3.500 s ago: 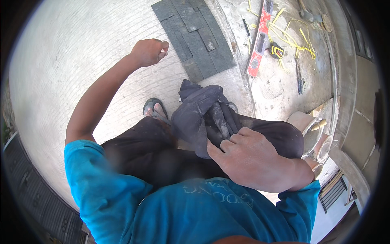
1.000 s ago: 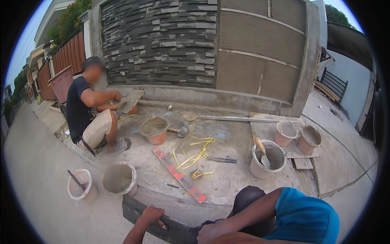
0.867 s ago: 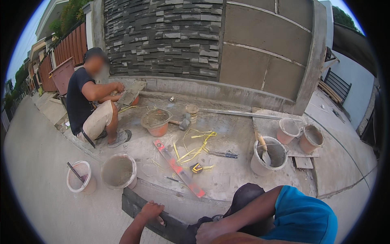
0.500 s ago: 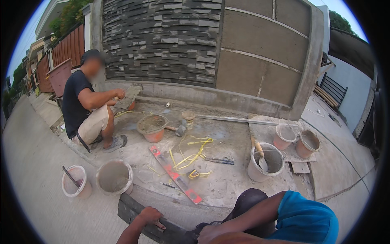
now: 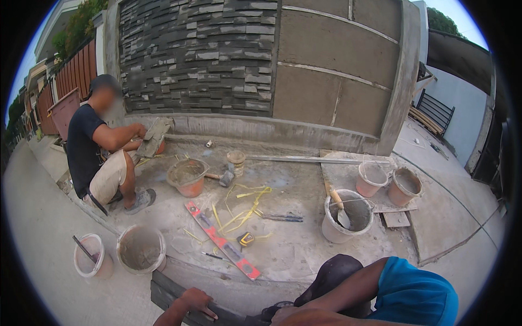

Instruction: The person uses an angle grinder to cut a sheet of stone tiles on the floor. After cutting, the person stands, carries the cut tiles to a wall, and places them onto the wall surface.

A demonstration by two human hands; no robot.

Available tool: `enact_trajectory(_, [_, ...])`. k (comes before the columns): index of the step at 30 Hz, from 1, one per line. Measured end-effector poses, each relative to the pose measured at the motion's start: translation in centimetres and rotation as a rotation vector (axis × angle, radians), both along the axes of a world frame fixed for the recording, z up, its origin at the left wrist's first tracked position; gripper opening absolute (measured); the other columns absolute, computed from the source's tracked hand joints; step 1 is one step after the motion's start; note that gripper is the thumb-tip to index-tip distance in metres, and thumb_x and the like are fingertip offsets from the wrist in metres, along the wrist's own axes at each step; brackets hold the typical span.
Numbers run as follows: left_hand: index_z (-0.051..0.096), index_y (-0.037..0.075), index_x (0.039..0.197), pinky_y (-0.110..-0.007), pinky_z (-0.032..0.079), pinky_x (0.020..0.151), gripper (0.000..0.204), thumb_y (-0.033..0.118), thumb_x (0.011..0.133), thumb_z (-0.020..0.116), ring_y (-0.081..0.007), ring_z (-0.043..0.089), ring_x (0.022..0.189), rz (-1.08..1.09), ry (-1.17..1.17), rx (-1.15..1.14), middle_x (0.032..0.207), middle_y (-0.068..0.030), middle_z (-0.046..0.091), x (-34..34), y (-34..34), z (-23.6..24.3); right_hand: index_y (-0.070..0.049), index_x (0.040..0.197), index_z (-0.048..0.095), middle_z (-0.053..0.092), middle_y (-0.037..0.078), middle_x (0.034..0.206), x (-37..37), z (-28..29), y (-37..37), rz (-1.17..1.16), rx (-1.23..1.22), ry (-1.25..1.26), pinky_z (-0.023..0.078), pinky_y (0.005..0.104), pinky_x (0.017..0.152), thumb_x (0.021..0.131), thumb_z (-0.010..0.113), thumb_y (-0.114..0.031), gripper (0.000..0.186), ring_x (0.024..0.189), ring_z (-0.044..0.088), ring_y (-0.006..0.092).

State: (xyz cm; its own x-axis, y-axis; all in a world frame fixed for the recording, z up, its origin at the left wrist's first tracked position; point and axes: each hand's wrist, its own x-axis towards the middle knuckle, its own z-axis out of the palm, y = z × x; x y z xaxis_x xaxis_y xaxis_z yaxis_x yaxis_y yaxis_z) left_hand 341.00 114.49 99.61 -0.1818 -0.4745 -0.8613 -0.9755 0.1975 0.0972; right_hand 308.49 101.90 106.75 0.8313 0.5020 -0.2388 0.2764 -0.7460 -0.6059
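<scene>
A long dark grey stone cladding panel [image 5: 163, 292] lies low in front of me, along the lower edge of the view. My left hand [image 5: 194, 300] is closed over it, thumb and fingers bent across its face. My right hand [image 5: 284, 314] is low, beside the panel's right end and close to my knee. Its fingers are mostly hidden, so what it holds cannot be made out. Beyond the panel lie a red spirit level [image 5: 222, 240], a dark pencil-like stick [image 5: 213, 255] and a yellow and black tape measure [image 5: 246, 239].
A co-worker [image 5: 109, 141] squats at left, holding a mortar-covered slab [image 5: 154, 137]. Mortar buckets stand at left [image 5: 142, 249] and right [image 5: 333, 231], the right one with a trowel [image 5: 341, 214]. A hammer [image 5: 225, 178] and yellow straps [image 5: 247, 212] lie before the stone-clad wall [image 5: 198, 60].
The view has turned slightly, so most of the scene sits further left. My left hand stays on the panel. The co-worker's hand has shifted slightly at the slab.
</scene>
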Motion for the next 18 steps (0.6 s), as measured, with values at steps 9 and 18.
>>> enact_trajectory(9, [0.071,0.01,0.113,-0.048,0.055,0.091,0.085,0.087,0.08,0.055,-0.0365,0.072,0.1,0.095,0.023,0.059,0.099,-0.0169,0.075,-6.9,1.8,0.3,-0.001,0.083,0.075,0.075,0.018,0.088,-2.0,0.3,-2.6,0.0,0.07,0.043,0.06,0.0462,0.071,0.083,0.064,-0.012,0.015,0.085,0.074,0.0361])
enact_trajectory(18, [0.069,0.009,0.088,-0.043,0.055,0.068,0.072,0.08,0.077,0.068,-0.0281,0.073,0.07,0.343,-0.035,-0.675,0.074,-0.006,0.072,2.9,11.1,-0.5,-0.001,0.079,0.075,0.075,0.017,0.08,4.0,-2.4,2.3,0.137,0.047,0.099,0.059,0.046,0.065,0.083,0.064,-0.011,0.016,0.076,0.075,0.0356])
